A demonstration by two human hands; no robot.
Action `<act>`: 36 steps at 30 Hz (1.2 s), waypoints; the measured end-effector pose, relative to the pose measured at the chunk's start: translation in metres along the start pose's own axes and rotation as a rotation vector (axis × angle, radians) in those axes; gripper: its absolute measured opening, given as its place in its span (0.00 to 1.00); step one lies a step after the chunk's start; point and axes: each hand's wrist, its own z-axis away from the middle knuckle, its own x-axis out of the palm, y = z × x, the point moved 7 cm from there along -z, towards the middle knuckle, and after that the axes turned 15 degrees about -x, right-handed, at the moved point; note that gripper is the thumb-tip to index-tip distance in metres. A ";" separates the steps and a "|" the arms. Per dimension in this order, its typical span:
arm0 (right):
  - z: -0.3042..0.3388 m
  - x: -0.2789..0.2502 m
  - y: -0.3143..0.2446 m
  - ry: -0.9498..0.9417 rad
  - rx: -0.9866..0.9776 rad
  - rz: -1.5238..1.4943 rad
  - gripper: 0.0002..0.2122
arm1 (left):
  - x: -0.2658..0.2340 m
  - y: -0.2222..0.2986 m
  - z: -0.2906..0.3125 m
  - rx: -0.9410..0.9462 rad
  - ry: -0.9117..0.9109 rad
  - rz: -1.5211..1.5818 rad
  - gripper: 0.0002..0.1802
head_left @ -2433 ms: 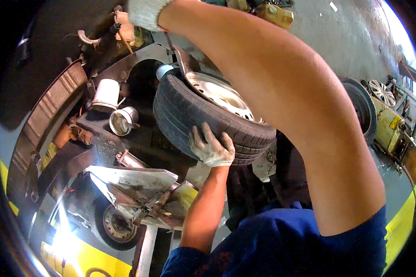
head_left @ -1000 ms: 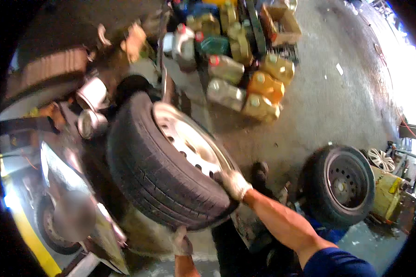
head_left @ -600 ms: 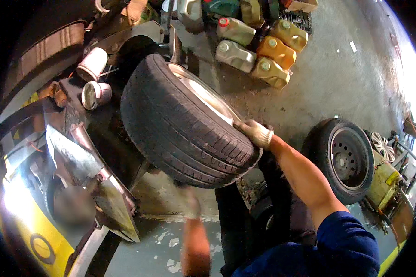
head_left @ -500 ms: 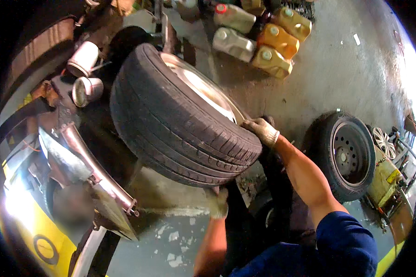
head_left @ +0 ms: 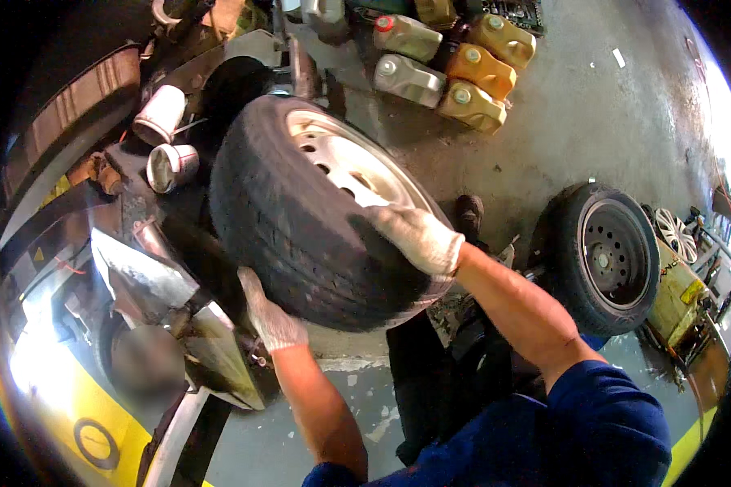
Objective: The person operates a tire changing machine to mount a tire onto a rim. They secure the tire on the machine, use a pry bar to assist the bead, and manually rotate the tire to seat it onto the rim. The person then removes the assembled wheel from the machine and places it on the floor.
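Observation:
A large car wheel (head_left: 309, 235), a black tyre on a pale rim with round holes, stands tilted in front of me. My right hand (head_left: 418, 235), in a whitish knit glove, holds it at the near right, its fingers laid over the tyre's edge toward the rim. My left hand (head_left: 272, 316), gloved alike, is at the tread's lower left with its fingers stretched out, against or very close to the rubber. Whether its palm touches is hidden. The wheel's lower side, by my dark trouser legs, is out of sight.
A second wheel (head_left: 609, 260) with a dark steel rim stands at the right. Several plastic jugs (head_left: 479, 69) are grouped at the far side. Two white buckets (head_left: 161, 114) and a bent metal panel (head_left: 138, 268) lie left. My shoe (head_left: 469, 215) is right of the wheel.
My left hand has moved from beneath the tyre to its left side. My right hand has shifted left over the tyre's edge. The wheel has turned, showing more of its rim.

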 end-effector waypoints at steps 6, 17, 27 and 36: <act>0.027 -0.051 0.148 0.049 0.314 -0.010 0.29 | -0.019 -0.102 -0.018 0.294 -0.113 -0.062 0.43; 0.013 -0.012 0.051 0.209 0.355 0.341 0.27 | 0.009 0.030 -0.004 0.280 0.407 -0.492 0.46; -0.105 -0.149 -0.058 0.687 -0.108 -0.553 0.27 | 0.087 0.059 -0.015 1.035 0.613 -1.263 0.36; -0.215 -0.180 -0.331 0.708 -0.584 0.981 0.19 | 0.102 0.065 -0.024 0.988 0.613 -1.311 0.36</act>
